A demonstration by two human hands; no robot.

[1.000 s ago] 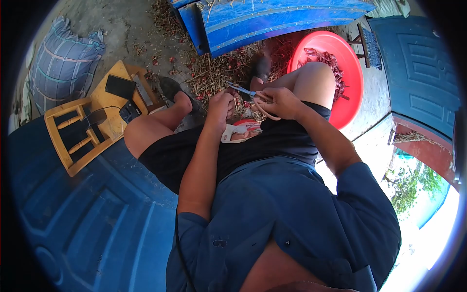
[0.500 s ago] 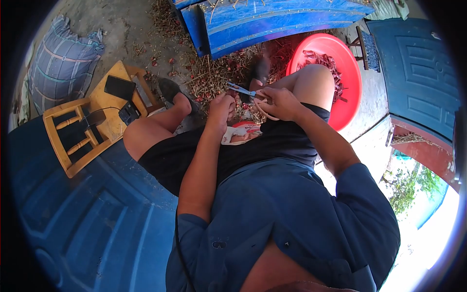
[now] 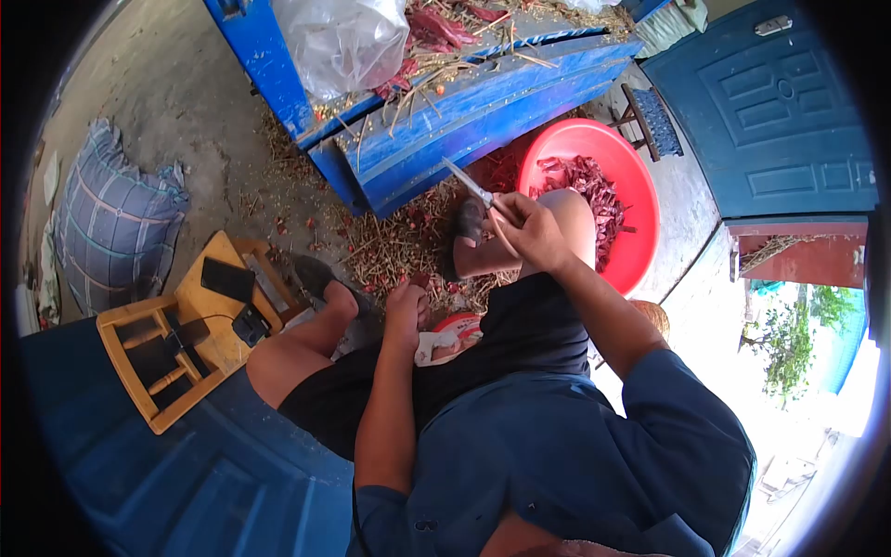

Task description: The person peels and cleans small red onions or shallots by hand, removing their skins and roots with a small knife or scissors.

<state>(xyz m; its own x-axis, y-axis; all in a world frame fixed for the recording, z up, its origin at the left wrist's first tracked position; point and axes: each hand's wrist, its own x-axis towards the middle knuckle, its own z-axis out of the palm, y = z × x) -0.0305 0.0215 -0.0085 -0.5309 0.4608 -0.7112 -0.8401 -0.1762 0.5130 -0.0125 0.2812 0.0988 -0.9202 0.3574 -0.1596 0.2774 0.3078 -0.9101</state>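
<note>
Scissors gripped in my right hand, raised above my knee.
Cut chilies part-fill the red basin; more wait on the blue counter. My left hand is low, its grip unclear.

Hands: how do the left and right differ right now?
The right hand is held high and grips scissors, with the blades pointing up-left. The left hand sits lower and nearer the body, with no tool showing. The right hand is closed on the handles. The left hand is loosely curled, and whether it holds anything cannot be told. Both are bare.
</note>
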